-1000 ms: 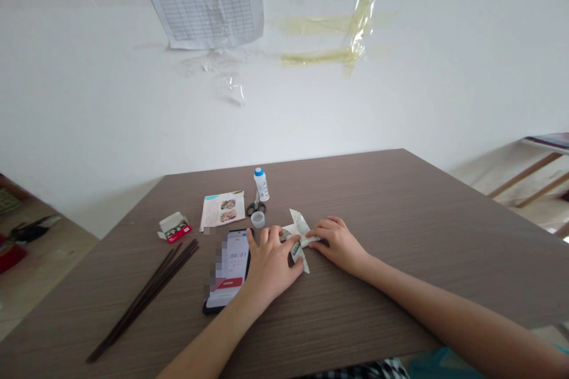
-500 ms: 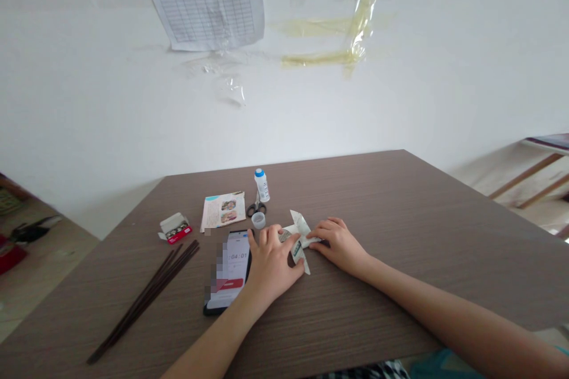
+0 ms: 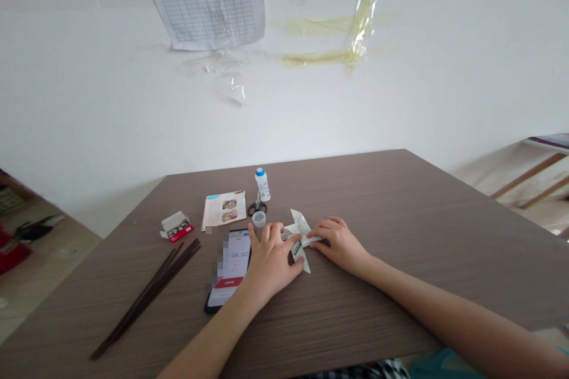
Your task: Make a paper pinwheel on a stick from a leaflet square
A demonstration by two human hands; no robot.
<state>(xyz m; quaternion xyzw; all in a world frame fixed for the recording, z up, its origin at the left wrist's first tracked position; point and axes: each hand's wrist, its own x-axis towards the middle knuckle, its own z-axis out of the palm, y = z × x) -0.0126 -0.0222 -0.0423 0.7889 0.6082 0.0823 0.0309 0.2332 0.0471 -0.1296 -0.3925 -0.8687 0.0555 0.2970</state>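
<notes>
A folded paper pinwheel (image 3: 300, 224), made of printed paper with pointed blades, lies on the table between my hands. My left hand (image 3: 272, 257) holds it from the left, with thumb and fingers pressing on the paper; part of the pinwheel is hidden beneath that hand. From the right, the fingers of my right hand (image 3: 341, 247) are closed together on the right-hand blade. Left of my left hand lies a phone (image 3: 237, 254) with a running timer on its screen. A small translucent cup (image 3: 259, 219) stands just beyond my left fingertips.
Black-handled scissors (image 3: 257, 208) lie by a white bottle with a blue cap (image 3: 262, 185). A printed booklet (image 3: 216, 213), an open red-and-white box (image 3: 180, 231) of small metallic pieces and several dark sticks (image 3: 146, 299) are on the left. Behind the table (image 3: 364, 189) rises a white wall.
Both hands keep their hold on the pinwheel with hardly any movement. The phone's timer has gone from 04:01 to 04:02. The view has shifted very slightly.
</notes>
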